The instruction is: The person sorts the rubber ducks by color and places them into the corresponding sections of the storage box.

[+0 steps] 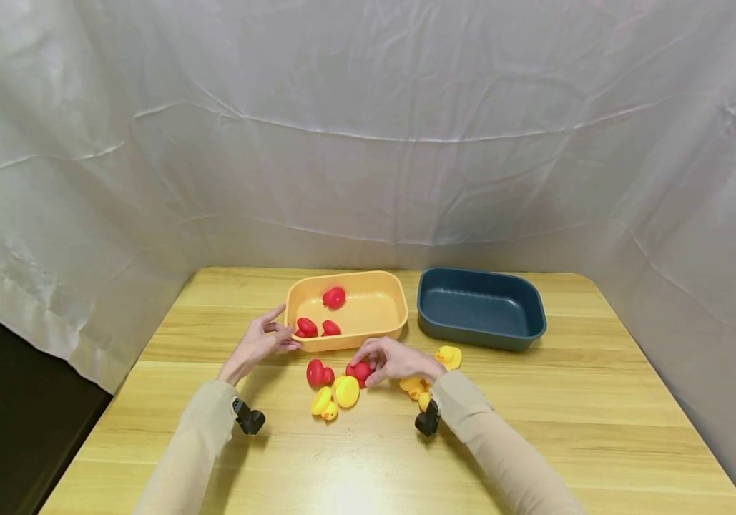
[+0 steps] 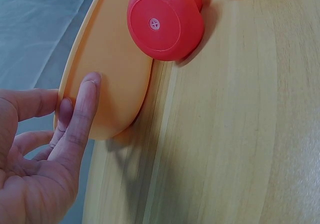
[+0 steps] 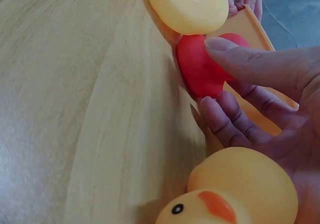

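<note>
Wide, open room is stretching across the right side of the pale wooden tabletop (image 1: 625, 422). Only a slim gap is running between the shallow orange plastic tray (image 1: 370, 312) and the dark blue plastic tray (image 1: 473, 307). Glossy yellow rubber ducks (image 1: 448, 356), perhaps three, are crowding the right wrist (image 1: 435, 368); the left hand (image 1: 263, 340) is blocking the orange tray's left end.

both arms (image 1: 190, 443) stretched out front, left hand (image 1: 265, 337) pretty relaxed, right hand (image 1: 398, 359) angled inward, thumb (image 3: 255, 61) and fingers (image 3: 235, 119) pinching
</note>
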`<state>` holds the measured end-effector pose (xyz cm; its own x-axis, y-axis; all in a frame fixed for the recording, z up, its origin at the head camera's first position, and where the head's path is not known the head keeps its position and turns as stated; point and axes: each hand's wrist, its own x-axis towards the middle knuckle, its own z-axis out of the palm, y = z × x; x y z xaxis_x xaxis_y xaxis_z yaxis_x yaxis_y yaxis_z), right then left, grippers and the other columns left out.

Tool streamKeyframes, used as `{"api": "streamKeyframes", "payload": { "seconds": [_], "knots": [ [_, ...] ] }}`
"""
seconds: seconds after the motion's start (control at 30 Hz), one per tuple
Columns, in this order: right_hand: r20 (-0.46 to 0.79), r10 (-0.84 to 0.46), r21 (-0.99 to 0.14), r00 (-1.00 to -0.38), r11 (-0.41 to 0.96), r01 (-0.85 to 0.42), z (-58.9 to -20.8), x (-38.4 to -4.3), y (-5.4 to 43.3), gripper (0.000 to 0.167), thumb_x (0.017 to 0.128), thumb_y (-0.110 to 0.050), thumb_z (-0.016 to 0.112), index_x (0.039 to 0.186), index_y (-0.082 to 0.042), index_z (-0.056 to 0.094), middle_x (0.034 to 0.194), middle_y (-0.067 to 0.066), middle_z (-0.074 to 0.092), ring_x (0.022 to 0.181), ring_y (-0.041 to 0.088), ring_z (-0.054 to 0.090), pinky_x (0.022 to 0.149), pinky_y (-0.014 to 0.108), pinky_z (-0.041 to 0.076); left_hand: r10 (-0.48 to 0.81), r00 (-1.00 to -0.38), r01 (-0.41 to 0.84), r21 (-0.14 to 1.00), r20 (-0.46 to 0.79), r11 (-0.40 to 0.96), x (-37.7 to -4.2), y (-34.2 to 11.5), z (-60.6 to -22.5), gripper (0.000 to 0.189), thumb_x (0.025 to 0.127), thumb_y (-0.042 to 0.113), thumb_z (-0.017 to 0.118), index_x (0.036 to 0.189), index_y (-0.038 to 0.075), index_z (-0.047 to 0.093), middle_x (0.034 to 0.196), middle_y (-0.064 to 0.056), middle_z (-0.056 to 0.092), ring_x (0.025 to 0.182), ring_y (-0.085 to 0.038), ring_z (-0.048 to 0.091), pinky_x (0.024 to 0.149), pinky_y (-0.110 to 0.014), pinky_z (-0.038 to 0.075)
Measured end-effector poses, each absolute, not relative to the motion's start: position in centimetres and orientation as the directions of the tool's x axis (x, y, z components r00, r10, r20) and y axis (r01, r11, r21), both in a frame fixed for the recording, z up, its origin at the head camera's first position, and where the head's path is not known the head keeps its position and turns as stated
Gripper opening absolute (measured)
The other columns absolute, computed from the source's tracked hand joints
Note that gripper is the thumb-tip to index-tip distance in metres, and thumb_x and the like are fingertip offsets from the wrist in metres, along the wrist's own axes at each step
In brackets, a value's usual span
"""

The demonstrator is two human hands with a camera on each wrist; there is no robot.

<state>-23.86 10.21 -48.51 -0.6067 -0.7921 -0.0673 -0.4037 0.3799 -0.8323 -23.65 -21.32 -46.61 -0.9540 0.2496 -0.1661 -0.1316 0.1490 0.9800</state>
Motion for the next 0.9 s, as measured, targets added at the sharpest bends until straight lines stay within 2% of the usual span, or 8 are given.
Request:
{"api": "streamKeyframes", "payload": {
  "seconds": [0.27, 0.53, 0.9],
  "knots": [
    [-0.065, -0.773, -0.825, -0.631, 0.398, -0.401, -48.7, -24.0, 10.0, 0.033, 0.084, -0.002, 0.079, 0.116, -0.002, 0.072, 0.112, 0.014, 0.062, 0.085, 0.012, 0.054, 0.074, 0.016, 0.049, 0.252, -0.954, -0.127, 0.981, -0.162, 0.149, -23.6, -21.4, -46.6, 0.070, 0.103, 0.000, 0.050, 0.161, -0.001, 0.009, 0.100, -0.011, 0.061, 0.084, -0.016, 0.075, 0.092, -0.039, 0.061],
    [-0.030, -0.769, -0.811, -0.639, 0.393, -0.434, -48.6, -23.8, 10.0, 0.032, 0.084, -0.003, 0.079, 0.115, -0.002, 0.073, 0.109, 0.014, 0.063, 0.084, 0.009, 0.054, 0.073, 0.015, 0.049, 0.249, -0.954, -0.133, 0.981, -0.166, 0.144, -23.6, -21.4, -46.6, 0.071, 0.103, 0.001, 0.050, 0.161, 0.000, 0.008, 0.100, -0.011, 0.061, 0.082, -0.013, 0.075, 0.091, -0.036, 0.062],
    [0.022, -0.759, -0.808, -0.650, 0.370, -0.459, -47.7, -23.1, 10.3, 0.029, 0.083, -0.005, 0.081, 0.111, -0.003, 0.074, 0.111, 0.014, 0.065, 0.084, 0.011, 0.058, 0.073, 0.017, 0.053, 0.246, -0.955, -0.137, 0.982, -0.166, 0.133, -23.6, -21.3, -46.6, 0.073, 0.102, 0.003, 0.053, 0.160, -0.001, 0.009, 0.097, -0.008, 0.060, 0.082, -0.014, 0.075, 0.090, -0.035, 0.062]
  ]
}}
